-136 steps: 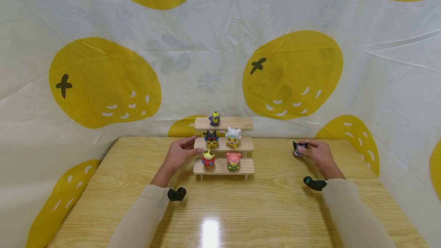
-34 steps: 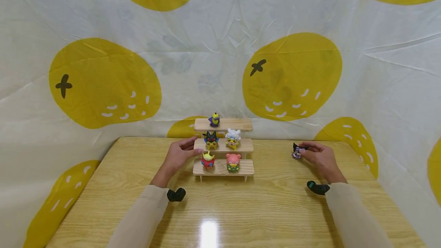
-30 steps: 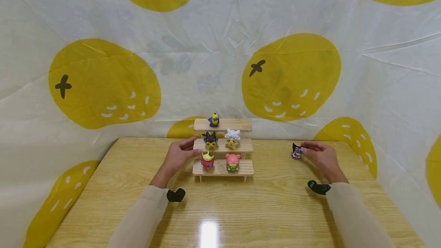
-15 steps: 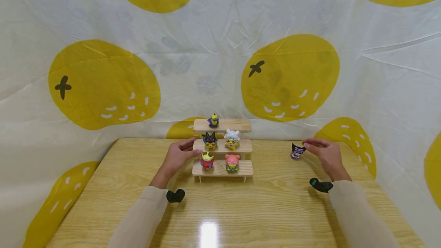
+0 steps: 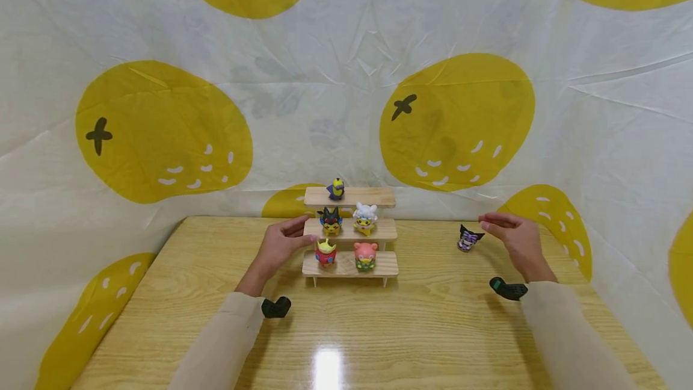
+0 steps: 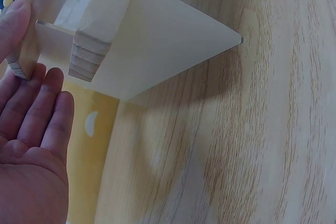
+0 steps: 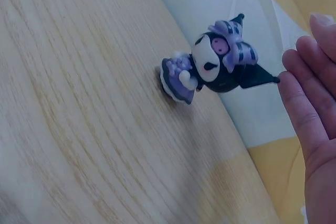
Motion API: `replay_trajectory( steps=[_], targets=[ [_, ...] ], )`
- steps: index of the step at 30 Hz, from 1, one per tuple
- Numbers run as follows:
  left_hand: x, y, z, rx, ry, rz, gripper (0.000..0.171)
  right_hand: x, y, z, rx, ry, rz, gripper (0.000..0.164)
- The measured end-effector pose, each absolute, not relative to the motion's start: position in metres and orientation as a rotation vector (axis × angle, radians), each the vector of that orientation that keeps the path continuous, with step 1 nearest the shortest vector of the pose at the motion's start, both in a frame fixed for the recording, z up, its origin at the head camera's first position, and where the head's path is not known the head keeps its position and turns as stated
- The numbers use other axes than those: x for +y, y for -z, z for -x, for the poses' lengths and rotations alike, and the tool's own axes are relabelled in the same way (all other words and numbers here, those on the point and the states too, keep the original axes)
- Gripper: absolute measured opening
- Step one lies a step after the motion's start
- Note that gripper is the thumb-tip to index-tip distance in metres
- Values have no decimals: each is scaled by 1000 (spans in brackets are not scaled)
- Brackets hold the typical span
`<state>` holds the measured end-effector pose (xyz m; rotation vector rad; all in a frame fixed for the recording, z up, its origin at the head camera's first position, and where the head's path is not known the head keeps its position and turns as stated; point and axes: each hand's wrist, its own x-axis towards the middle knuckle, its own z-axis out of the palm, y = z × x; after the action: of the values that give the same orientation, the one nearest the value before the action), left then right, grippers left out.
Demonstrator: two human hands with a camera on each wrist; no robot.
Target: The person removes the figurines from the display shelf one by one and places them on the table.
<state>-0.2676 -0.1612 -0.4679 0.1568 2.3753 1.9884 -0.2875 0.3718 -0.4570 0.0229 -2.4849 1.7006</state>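
Note:
My left hand [image 5: 277, 247] is at the left end of a three-tier wooden display stand [image 5: 346, 265]. Its thumb and fingers pinch the end of a board [image 6: 26, 59]. To the right, a black-and-purple figurine [image 5: 467, 239] with pointed ears and a striped bow stands upright on the table. My right hand [image 5: 517, 242] is just right of it and holds nothing. In the right wrist view, the fingers [image 7: 304, 114] are straight, and one ear's tip appears close to a fingertip; whether they touch, I cannot tell.
Several figurines stand on the tiers: a yellow-and-purple one [image 5: 337, 189] on top, a black-eared one [image 5: 331, 221] and a white-hooded one [image 5: 365, 219] mid-tier, a red one [image 5: 326, 253] and a pink one [image 5: 365, 256] below. A fruit-print cloth [image 5: 325, 101] hangs behind the table [image 5: 379, 330].
My right hand has let go of the black-and-purple figurine and drawn back to the right. The figurine stays on the table, now turned somewhat. My left hand has kept its place.

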Motion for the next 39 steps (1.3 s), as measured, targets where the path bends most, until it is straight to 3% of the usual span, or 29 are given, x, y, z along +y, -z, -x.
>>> replay_trajectory(
  steps=[11, 39],
  targets=[
    [-160, 466, 266, 2388, -1980, -154, 69, 353, 443, 288, -2462, -1731, -55, 60],
    [-159, 464, 265, 2392, -1978, -137, 68, 323, 426, 288, -2426, -1818, -195, 49]
  ],
)
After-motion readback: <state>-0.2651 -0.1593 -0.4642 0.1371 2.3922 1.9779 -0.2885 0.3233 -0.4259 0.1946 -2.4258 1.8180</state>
